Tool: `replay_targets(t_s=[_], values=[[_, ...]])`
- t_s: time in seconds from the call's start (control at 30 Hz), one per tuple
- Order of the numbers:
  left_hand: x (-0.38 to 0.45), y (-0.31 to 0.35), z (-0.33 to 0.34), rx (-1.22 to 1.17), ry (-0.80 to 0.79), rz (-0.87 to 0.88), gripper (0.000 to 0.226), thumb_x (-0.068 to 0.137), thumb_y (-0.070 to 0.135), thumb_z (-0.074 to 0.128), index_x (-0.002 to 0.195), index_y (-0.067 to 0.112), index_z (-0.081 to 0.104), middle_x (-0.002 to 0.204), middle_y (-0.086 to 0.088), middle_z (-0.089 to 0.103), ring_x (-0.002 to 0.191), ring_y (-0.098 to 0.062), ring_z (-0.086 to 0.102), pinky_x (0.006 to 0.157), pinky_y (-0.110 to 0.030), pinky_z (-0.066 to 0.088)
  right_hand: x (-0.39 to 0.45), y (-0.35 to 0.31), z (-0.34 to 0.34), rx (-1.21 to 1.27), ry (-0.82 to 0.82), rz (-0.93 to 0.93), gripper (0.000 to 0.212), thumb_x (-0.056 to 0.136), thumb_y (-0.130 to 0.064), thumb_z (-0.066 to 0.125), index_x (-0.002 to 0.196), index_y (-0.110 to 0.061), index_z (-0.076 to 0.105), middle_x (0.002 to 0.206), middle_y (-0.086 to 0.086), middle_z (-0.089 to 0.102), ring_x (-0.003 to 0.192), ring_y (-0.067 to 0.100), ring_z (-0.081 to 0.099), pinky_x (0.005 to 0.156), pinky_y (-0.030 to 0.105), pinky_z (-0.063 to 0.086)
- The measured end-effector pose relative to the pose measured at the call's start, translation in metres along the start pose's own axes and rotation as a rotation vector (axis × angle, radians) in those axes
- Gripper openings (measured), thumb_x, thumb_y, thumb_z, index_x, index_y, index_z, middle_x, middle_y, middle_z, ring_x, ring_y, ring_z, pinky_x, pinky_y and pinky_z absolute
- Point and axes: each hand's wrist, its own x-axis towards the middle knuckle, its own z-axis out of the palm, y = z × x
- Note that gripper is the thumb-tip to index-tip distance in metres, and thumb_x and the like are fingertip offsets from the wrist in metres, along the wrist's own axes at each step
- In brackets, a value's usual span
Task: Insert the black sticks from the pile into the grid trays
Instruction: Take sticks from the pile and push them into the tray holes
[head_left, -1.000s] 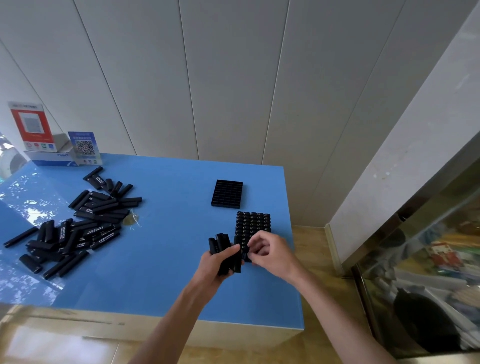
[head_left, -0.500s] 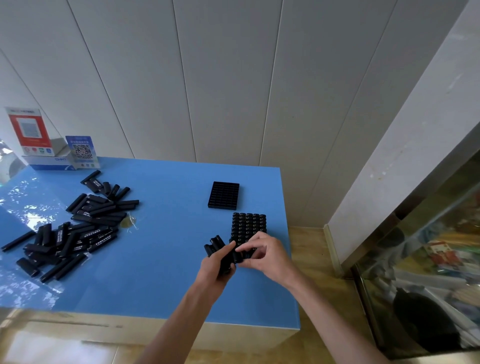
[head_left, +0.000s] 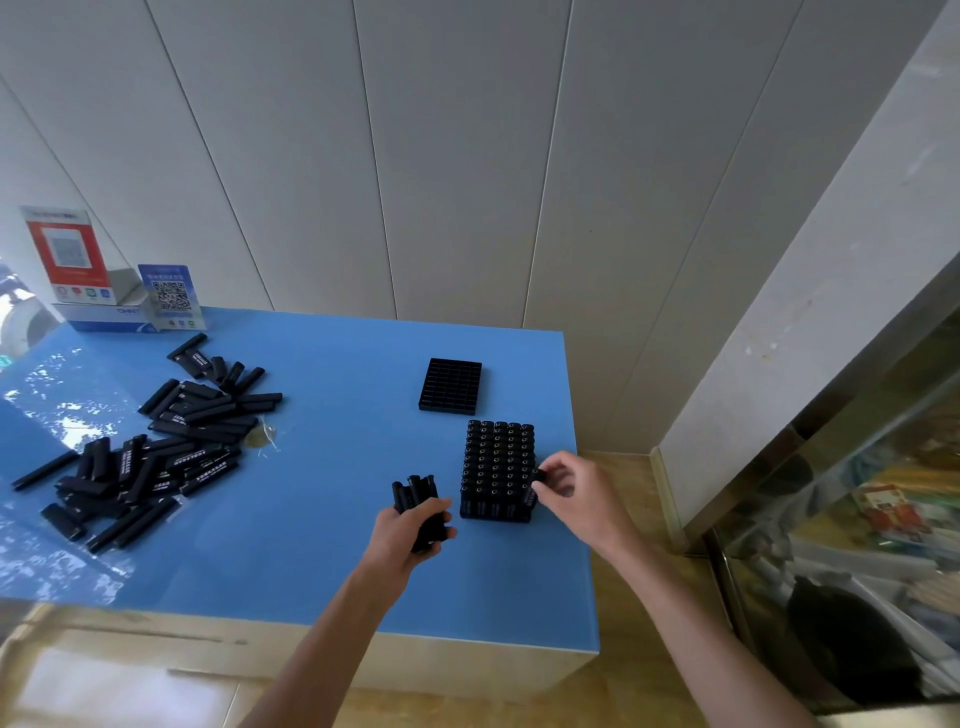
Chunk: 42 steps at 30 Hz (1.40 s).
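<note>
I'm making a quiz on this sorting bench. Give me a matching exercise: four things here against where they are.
Things:
1. pile of black sticks
2. empty grid tray
3. filled grid tray
4. bundle of sticks

Places:
A. in the left hand
B. beside the right hand
C. left part of the blue table
D. farther back, behind the filled one

Pairs: 1-C, 2-D, 3-B, 4-A

I read the table top (head_left: 311, 519) as smooth, glossy blue, throwing back window glare at left. Black sticks in the pile (head_left: 156, 447) look like matt plastic with white print. Empty grid tray (head_left: 451, 385): matt black plastic. Wall panels (head_left: 457, 182) smooth, satin grey. Signs (head_left: 171, 296): glossy printed card.
</note>
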Motion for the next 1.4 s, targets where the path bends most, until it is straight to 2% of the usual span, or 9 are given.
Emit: replay_targets(t_s=[0.17,0.37,0.6,0.7,0.87,1.17,1.3,1.4], values=[[0.004,0.005,-0.014,0.027,-0.004,0.026,0.026,0.091,0.011,0.071,0.108,-0.006,0.060,0.082,-0.022,0.069,0.074,-0.031,0.073,0.058,-0.031,0.059,0.002,0.012,-0.003,-0.101,0.006,-0.016,0.006,0.084,-0.011,0.077,0.087,-0.015,0.073,0.080,-0.009,0.073,0.070,0.003,0.067,0.068,0.020,0.056],[0.006,0.006,-0.019,0.092,-0.021,0.068,0.028,0.091,0.012,0.072,0.112,-0.005,0.063,0.088,-0.018,0.072,0.076,-0.029,0.073,0.060,-0.030,0.056,0.003,0.021,0.007,-0.173,-0.078,-0.024,0.010,0.086,-0.015,0.078,0.094,-0.019,0.076,0.084,-0.012,0.074,0.072,0.000,0.068,0.071,0.015,0.055],[0.005,0.006,-0.016,0.087,-0.005,0.086,0.027,0.091,0.012,0.073,0.110,-0.003,0.063,0.092,-0.018,0.066,0.082,-0.033,0.076,0.061,-0.032,0.058,-0.003,0.028,0.013,-0.231,-0.089,-0.042,0.014,0.086,-0.010,0.077,0.100,-0.014,0.077,0.090,-0.005,0.075,0.078,0.003,0.068,0.072,0.005,0.047],[0.004,0.007,-0.015,0.098,-0.012,0.092,0.029,0.090,0.013,0.074,0.111,-0.004,0.062,0.093,-0.018,0.067,0.084,-0.034,0.076,0.060,-0.031,0.059,-0.003,0.029,0.017,-0.258,-0.088,-0.065,0.015,0.087,-0.012,0.076,0.102,-0.014,0.077,0.090,-0.005,0.075,0.078,0.004,0.067,0.073,0.008,0.047],[0.002,0.005,-0.011,0.113,-0.017,0.095,0.031,0.089,0.014,0.076,0.112,-0.004,0.063,0.094,-0.017,0.068,0.084,-0.033,0.076,0.061,-0.031,0.057,0.001,0.029,0.022,-0.342,-0.096,-0.090,0.015,0.090,-0.017,0.074,0.105,-0.014,0.076,0.092,-0.002,0.075,0.084,0.013,0.067,0.080,0.028,0.053],[-0.003,0.005,-0.007,0.084,-0.017,0.101,0.031,0.089,0.013,0.075,0.112,-0.004,0.063,0.093,-0.019,0.067,0.081,-0.031,0.075,0.062,-0.033,0.055,0.002,0.027,0.023,-0.387,-0.088,-0.092,0.022,0.093,-0.022,0.071,0.112,-0.012,0.073,0.101,0.000,0.075,0.091,0.013,0.068,0.076,0.017,0.047],[-0.006,0.007,-0.006,0.075,0.005,0.107,0.030,0.090,0.012,0.075,0.112,-0.003,0.062,0.095,-0.019,0.067,0.080,-0.030,0.074,0.062,-0.032,0.055,0.004,0.026,0.018,-0.390,-0.120,-0.094,0.023,0.091,-0.026,0.073,0.108,-0.011,0.074,0.096,0.000,0.075,0.087,0.012,0.068,0.080,0.027,0.055],[-0.008,0.009,-0.007,0.068,0.027,0.120,0.031,0.089,0.013,0.075,0.112,-0.005,0.063,0.093,-0.019,0.067,0.081,-0.031,0.075,0.063,-0.033,0.055,0.006,0.024,0.014,-0.380,-0.141,-0.086,0.023,0.088,-0.032,0.076,0.103,-0.014,0.074,0.086,-0.006,0.072,0.079,0.007,0.066,0.076,0.027,0.056]])
